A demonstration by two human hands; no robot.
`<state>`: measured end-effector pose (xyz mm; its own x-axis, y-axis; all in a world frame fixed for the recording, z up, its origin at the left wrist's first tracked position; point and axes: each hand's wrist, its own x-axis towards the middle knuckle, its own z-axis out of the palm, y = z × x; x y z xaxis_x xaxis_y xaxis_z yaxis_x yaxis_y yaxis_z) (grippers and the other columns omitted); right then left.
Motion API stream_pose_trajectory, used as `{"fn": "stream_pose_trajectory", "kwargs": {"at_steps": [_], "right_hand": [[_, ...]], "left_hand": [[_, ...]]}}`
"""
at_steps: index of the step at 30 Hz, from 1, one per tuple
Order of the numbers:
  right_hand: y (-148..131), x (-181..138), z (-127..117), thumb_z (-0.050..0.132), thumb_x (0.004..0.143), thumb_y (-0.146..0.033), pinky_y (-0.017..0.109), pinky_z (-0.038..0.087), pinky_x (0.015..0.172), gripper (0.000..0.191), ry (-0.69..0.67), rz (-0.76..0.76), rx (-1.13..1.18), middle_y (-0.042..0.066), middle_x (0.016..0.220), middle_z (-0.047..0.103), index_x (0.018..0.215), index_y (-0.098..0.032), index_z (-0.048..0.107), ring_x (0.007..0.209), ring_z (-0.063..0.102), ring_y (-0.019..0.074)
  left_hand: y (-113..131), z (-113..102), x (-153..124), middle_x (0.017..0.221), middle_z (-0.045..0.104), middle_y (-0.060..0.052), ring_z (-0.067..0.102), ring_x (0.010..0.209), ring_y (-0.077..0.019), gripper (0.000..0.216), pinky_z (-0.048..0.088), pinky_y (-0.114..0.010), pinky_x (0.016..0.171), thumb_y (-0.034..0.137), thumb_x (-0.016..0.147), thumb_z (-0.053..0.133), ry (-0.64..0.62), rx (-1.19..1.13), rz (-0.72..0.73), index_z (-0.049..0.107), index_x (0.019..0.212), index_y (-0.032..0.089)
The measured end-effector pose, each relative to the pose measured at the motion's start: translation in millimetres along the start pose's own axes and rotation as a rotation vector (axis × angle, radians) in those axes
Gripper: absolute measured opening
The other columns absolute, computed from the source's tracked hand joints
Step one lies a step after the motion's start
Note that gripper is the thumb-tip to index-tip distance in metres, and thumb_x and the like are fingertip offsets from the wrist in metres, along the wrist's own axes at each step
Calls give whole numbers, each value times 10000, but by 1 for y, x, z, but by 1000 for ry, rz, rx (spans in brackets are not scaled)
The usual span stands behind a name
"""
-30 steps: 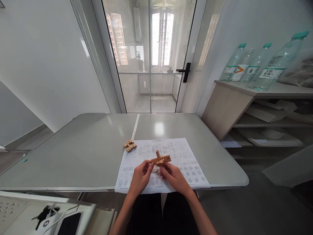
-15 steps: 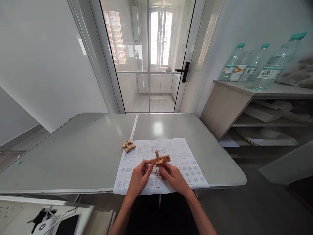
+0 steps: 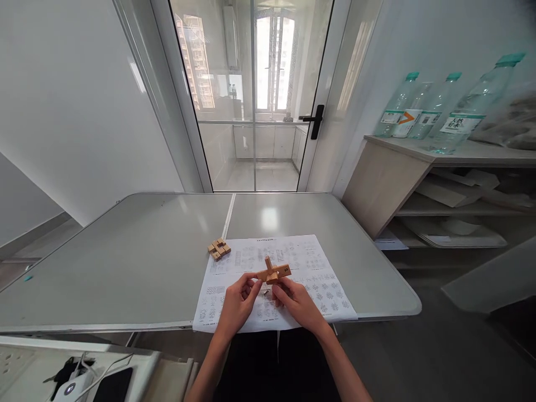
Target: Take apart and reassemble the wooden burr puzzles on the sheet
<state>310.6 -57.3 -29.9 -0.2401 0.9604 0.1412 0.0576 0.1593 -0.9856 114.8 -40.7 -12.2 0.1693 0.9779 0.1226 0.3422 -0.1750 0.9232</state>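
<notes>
Between my hands, above the printed sheet, is a wooden burr puzzle (image 3: 273, 273) of crossed sticks, one stick pointing up and a dark mark on its right end. My left hand (image 3: 239, 296) pinches the puzzle's left end between thumb and fingers. From below and the right, my right hand (image 3: 293, 298) grips it, with some fingertips hidden behind the wood. Under both hands lies the white instruction sheet (image 3: 288, 245), covered in small diagrams. A second interlocked wooden puzzle (image 3: 219, 249) rests at the sheet's upper left corner.
The grey table (image 3: 176, 257) extends left and back to a glass door (image 3: 274, 139). At right, a wooden shelf (image 3: 389, 173) carries several plastic bottles (image 3: 460, 117). Below the table's left front, a white surface holds a black phone (image 3: 113, 385), keys (image 3: 62, 371) and cables.
The camera view has shifted very slightly. Both hands keep the same hold on the wooden puzzle, which stays practically in place.
</notes>
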Motion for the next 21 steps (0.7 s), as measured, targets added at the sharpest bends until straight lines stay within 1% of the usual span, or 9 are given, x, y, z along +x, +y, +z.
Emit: {"fn": "stream_pose_trajectory", "kwargs": {"at_steps": [11, 17, 21], "right_hand": [[-5, 0, 1, 529, 1037, -533, 317, 495, 706, 364, -2, 8, -28, 24, 811, 661, 921, -206, 638, 702, 619, 182], [-5, -1, 1, 525, 1032, -554, 317, 498, 702, 375, 4, 13, -28, 22, 808, 659, 951, -208, 645, 700, 619, 185], [-5, -1, 1, 520, 1032, -561, 311, 501, 710, 398, -2, 18, -39, 19, 795, 654, 896, -204, 634, 700, 616, 180]], "left_hand": [[5, -1, -2, 727, 549, 17, 466, 641, -137, 394, 366, -244, 604, 553, 976, 575, 3, 11, -2, 693, 1068, 189], [6, -2, -2, 728, 557, 16, 469, 632, -136, 386, 374, -242, 599, 545, 969, 585, 2, 4, 5, 704, 1064, 191], [3, -2, -2, 714, 542, 26, 461, 627, -136, 388, 368, -239, 597, 549, 971, 577, -4, 1, 13, 702, 1081, 199]]}}
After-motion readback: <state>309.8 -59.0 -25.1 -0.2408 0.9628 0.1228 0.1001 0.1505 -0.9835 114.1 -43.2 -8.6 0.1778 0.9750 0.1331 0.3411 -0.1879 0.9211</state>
